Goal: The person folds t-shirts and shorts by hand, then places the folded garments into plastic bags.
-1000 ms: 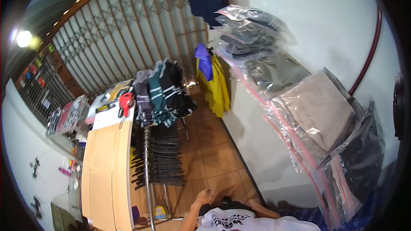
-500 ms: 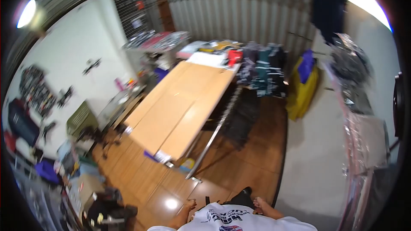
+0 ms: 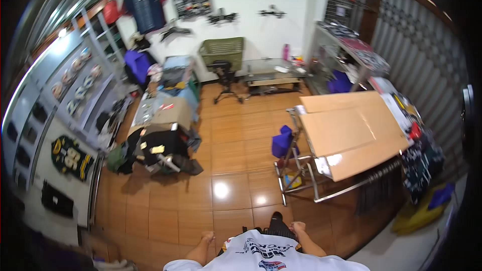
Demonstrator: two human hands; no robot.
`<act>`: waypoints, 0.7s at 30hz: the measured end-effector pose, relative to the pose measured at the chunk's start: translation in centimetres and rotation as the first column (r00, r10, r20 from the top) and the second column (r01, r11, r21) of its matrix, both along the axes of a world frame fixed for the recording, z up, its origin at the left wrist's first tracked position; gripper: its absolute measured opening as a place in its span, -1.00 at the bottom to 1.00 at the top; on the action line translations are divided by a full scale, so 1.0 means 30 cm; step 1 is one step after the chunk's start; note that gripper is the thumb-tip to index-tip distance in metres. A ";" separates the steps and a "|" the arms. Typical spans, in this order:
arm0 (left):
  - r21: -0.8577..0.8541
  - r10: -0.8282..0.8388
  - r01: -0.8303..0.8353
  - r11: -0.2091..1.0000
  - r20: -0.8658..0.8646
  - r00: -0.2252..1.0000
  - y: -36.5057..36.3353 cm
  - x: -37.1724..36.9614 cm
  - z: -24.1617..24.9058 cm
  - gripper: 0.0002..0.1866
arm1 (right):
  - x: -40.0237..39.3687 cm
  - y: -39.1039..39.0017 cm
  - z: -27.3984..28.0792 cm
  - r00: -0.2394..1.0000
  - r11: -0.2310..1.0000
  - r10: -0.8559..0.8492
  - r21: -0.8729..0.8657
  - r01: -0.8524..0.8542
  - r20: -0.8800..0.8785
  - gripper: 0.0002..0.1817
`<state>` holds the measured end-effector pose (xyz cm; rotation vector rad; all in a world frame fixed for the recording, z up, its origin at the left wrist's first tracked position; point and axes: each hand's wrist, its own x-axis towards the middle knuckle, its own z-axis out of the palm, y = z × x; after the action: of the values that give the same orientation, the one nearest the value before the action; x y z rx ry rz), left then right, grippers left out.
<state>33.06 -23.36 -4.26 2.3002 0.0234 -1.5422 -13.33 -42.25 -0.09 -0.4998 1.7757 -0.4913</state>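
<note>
My left hand [image 3: 208, 236] hangs low beside the white printed shirt [image 3: 266, 252] I wear, above the tiled floor. Its fingers look loosely curled, with nothing visible in them. On the other side of the shirt, my right hand [image 3: 298, 228] is held with its fingers folded in, and no object shows there. Between the hands a dark shoe [image 3: 276, 217] pokes out. Neither hand touches any furniture. Nearest to the right hand stands a metal-framed table [image 3: 351, 135] topped with tan board.
Boxes and dark clothes [image 3: 163, 145] are piled at left. A wheeled stool [image 3: 224, 78] stands by a green crate [image 3: 222, 52] at the back wall. Purple bags [image 3: 282, 143] hang on the table frame. Shelves of caps [image 3: 75, 78] line the left; folded garments [image 3: 424, 163] hang at right.
My view has swung to the left, so the table now sits at the right and the clothes pile and shelves have come into fuller view. Both hands stay low beside my body.
</note>
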 end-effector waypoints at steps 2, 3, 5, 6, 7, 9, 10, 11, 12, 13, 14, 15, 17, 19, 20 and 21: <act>-0.047 0.193 -0.195 0.980 -0.053 0.980 0.097 -0.051 -0.043 -0.78 | 0.049 -0.070 -0.085 0.995 0.999 0.018 0.039 -0.022 0.096 -0.87; -0.090 0.325 -0.335 0.938 -0.106 0.940 0.125 -0.083 -0.065 -0.83 | 0.080 -0.102 -0.085 0.993 0.996 0.074 0.041 -0.079 0.096 -0.87; -0.013 0.364 -0.367 0.930 -0.090 0.927 0.178 -0.196 0.017 -0.81 | 0.138 -0.156 -0.087 0.979 0.978 0.202 0.046 -0.202 -0.013 -0.83; 0.059 0.349 -0.345 0.937 -0.079 0.934 0.152 -0.211 0.111 -0.79 | 0.137 -0.195 -0.144 0.965 0.964 0.262 0.051 -0.261 -0.011 -0.83; 0.063 0.406 -0.402 0.914 -0.075 0.911 0.184 -0.211 0.087 -0.79 | 0.120 -0.245 -0.228 0.738 0.765 0.643 0.120 -0.633 -0.205 -0.83; -0.074 0.551 -0.561 0.825 -0.121 0.826 0.207 -0.259 -0.054 -0.78 | 0.213 -0.355 -0.281 0.287 0.382 0.894 0.250 -0.890 -0.345 -0.81; -0.142 0.611 -0.628 0.765 -0.148 0.778 0.342 -0.359 0.028 -0.78 | 0.271 -0.411 -0.295 0.277 0.361 0.906 0.242 -0.901 -0.320 -0.81; -0.209 0.664 -0.687 0.696 -0.178 0.727 0.262 -0.360 0.030 -0.77 | 0.334 -0.469 -0.295 0.268 0.341 0.917 0.235 -0.910 -0.296 -0.80; -0.275 0.708 -0.736 0.619 -0.211 0.674 0.234 -0.357 0.044 -0.77 | 0.398 -0.529 -0.289 0.259 0.324 0.926 0.229 -0.918 -0.273 -0.80; -0.340 0.744 -0.773 0.535 -0.244 0.622 0.098 -0.319 0.038 -0.76 | 0.471 -0.591 -0.281 0.253 0.310 0.934 0.222 -0.925 -0.251 -0.80; -0.403 0.772 -0.798 0.448 -0.276 0.573 0.142 -0.345 0.053 -0.76 | 0.548 -0.645 -0.277 0.250 0.298 0.941 0.214 -0.930 -0.227 -0.79; -0.464 0.791 -0.809 0.361 -0.307 0.530 0.119 -0.334 0.042 -0.75 | 0.634 -0.696 -0.277 0.252 0.292 0.947 0.203 -0.935 -0.201 -0.79; -0.526 0.816 -0.813 0.251 -0.337 0.470 0.252 -0.419 0.119 -0.75 | 0.803 -0.786 -0.273 0.270 0.295 0.951 0.186 -0.937 -0.150 -0.78; -0.099 0.655 -0.650 0.753 0.032 0.755 0.073 -0.259 -0.040 -0.75 | 0.969 -0.851 -0.252 0.298 0.310 0.950 0.181 -0.933 -0.091 -0.77; -0.090 0.672 -0.668 0.739 0.032 0.740 0.151 -0.352 0.018 -0.75 | 1.000 -0.918 -0.258 0.313 0.319 0.948 0.188 -0.929 -0.060 -0.77; -0.119 0.746 -0.744 0.658 -0.037 0.665 0.045 -0.217 0.083 -0.74 | 1.142 -0.949 -0.214 0.329 0.328 0.944 0.200 -0.923 -0.031 -0.76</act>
<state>26.54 -22.02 -1.77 1.8162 0.7596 -1.0344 20.95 -70.71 -6.51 -1.3777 1.2998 0.5496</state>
